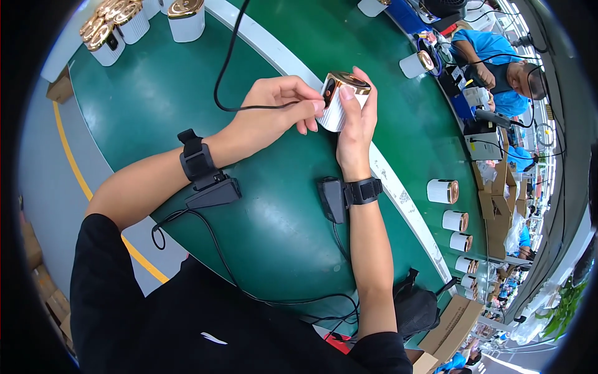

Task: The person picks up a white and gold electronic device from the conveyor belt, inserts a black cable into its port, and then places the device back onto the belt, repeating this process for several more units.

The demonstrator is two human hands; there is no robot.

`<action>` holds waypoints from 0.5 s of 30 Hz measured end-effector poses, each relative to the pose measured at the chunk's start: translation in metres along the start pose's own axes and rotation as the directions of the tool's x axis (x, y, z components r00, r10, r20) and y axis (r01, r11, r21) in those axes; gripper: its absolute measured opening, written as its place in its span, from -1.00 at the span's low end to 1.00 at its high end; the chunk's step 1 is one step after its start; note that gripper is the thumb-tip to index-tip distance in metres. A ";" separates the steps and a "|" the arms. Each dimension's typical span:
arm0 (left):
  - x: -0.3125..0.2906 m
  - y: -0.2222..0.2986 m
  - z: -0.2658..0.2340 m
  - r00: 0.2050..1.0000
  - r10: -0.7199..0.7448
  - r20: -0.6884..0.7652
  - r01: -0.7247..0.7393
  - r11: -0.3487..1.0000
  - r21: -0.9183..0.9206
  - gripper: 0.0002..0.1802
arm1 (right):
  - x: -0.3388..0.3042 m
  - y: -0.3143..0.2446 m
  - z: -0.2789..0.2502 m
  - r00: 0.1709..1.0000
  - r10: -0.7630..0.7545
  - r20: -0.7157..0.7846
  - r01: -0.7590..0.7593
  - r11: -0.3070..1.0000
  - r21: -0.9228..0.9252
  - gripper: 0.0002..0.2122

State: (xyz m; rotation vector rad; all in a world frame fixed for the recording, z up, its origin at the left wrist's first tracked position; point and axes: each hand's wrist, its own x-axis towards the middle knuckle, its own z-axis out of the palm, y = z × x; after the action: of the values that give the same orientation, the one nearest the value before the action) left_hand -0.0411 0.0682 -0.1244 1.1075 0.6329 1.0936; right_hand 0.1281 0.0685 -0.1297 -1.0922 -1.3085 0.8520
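My right hand point(355, 134) grips a small white ribbed device point(333, 117) with a shiny gold top, its thumb on the near side and fingers behind. The device is held tilted above the green table, close to the pale rail. A dark panel on its left side faces my left hand point(268, 118). Thumb and fingers of that hand pinch the end of a black cable point(232, 45) right at this panel. The fingertips hide the plug, so whether it sits in the device cannot be seen. Black straps with small boxes circle both wrists.
A pale rail point(398, 187) separates the green table point(280, 206) from a green belt. Similar devices point(442, 191) stand along the belt; more point(187, 26) cluster at the far left. A person in blue point(498, 53) works across. A black bag point(416, 310) and cardboard box point(451, 324) lie near right.
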 end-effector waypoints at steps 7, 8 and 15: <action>-0.015 0.005 -0.013 0.999 -0.009 0.033 0.008 1.000 0.024 -0.90 | 0.005 -0.025 -0.030 0.984 -0.060 -0.170 0.021 0.975 -0.223 -0.48; -0.017 0.007 -0.014 1.000 -0.012 0.024 0.012 1.000 0.004 -0.90 | 0.010 -0.028 -0.046 0.943 -0.041 -0.330 -0.009 0.989 -0.147 -0.48; -0.020 0.005 -0.021 0.997 -0.076 0.034 0.078 0.995 -0.057 -0.91 | -0.012 -0.020 -0.196 0.904 -0.243 -0.352 -0.250 0.369 -0.895 -0.50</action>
State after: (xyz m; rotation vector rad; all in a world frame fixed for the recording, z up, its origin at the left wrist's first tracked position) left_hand -0.0684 0.0581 -0.1295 1.0399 0.6101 1.0208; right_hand 0.3190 0.0248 -0.1023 -2.0463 -1.3740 -0.3273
